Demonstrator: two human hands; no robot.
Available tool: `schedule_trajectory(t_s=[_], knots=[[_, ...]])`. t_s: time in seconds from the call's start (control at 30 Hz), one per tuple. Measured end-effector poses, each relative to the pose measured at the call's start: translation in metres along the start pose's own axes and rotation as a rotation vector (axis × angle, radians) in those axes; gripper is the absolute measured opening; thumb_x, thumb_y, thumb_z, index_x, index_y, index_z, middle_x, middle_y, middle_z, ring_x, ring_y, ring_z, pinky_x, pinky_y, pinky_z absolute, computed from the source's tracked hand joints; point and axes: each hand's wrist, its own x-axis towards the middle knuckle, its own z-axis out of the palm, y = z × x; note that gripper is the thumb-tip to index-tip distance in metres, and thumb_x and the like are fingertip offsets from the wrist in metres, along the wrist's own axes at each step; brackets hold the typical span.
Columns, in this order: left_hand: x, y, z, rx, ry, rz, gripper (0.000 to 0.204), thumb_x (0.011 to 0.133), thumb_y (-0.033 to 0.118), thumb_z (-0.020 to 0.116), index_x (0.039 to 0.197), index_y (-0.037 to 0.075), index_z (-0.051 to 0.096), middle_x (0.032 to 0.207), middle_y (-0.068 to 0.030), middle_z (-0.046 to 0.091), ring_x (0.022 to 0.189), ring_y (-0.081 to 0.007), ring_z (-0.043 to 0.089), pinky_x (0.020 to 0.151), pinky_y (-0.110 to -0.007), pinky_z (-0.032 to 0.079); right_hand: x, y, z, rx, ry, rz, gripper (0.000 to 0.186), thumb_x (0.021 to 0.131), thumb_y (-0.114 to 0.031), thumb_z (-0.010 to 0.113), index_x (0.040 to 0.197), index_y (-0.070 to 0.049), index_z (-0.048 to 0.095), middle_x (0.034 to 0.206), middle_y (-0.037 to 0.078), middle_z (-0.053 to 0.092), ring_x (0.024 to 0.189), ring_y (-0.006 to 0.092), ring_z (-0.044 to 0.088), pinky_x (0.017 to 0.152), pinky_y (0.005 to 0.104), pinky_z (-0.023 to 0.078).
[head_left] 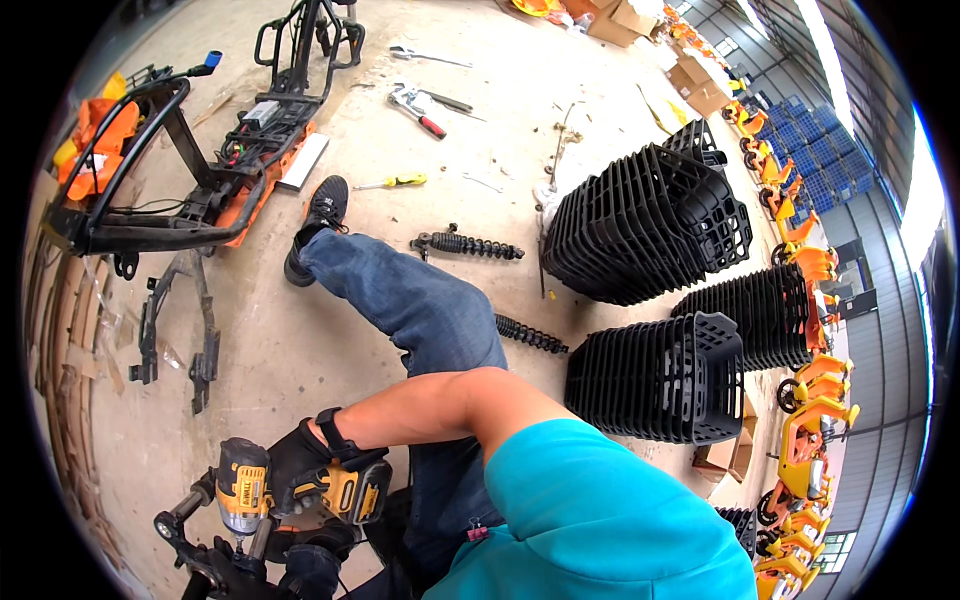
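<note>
My right hand (297, 468), in a black glove, is closed round the handle of a yellow-and-black cordless impact driver (243, 488). Its battery faces my leg, and its bit points down at a dark metal frame part (225, 565) with tubes and joints. Close below the driver is my left hand (300, 542), also dark-gloved and mostly hidden; its grip does not show clearly. A grey tube (262, 538) stands beside the bit.
A black vehicle frame (150, 235) stands at the far left. Shock absorbers (470, 246), a yellow screwdriver (395, 181) and pliers (415, 105) lie on the concrete floor. Stacked black baskets (640, 225) stand to the right. Yellow scooters (810, 430) line the far right.
</note>
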Motion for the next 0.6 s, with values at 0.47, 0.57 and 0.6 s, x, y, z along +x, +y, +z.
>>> schedule_trajectory(t_s=[0.47, 0.57, 0.6], knots=[[-0.031, 0.044, 0.014, 0.225, -0.041, 0.258, 0.043, 0.089, 0.007, 0.066, 0.129, -0.006, 0.053, 0.122, -0.0149, 0.061, 0.111, -0.0226, 0.059, 0.096, -0.036, 0.049, -0.021, -0.004, -0.004, -0.209, 0.038, -0.052, 0.028, 0.094, -0.021, 0.067, 0.118, -0.007, 0.068, 0.108, 0.009, 0.072, 0.096, 0.0174, 0.067, 0.083, 0.0323, 0.055], [-0.030, 0.059, 0.038, 0.045, 0.021, 0.181, 0.046, 0.086, 0.005, 0.070, 0.128, -0.003, 0.053, 0.121, -0.0105, 0.060, 0.110, -0.0185, 0.056, 0.098, -0.035, 0.046, -0.024, -0.008, 0.003, 0.247, 0.089, 0.012, 0.036, 0.089, -0.010, 0.071, 0.123, -0.002, 0.064, 0.106, 0.009, 0.072, 0.088, 0.0145, 0.068, 0.075, 0.0282, 0.057], [-0.027, 0.057, 0.036, -0.106, 0.064, 0.072, 0.040, 0.085, 0.002, 0.071, 0.121, -0.002, 0.055, 0.114, -0.0092, 0.062, 0.103, -0.0169, 0.059, 0.095, -0.034, 0.048, -0.020, -0.009, -0.002, 0.202, 0.056, 0.075, 0.035, 0.087, -0.010, 0.073, 0.120, -0.002, 0.066, 0.100, 0.008, 0.072, 0.080, 0.0134, 0.067, 0.069, 0.0267, 0.056]])
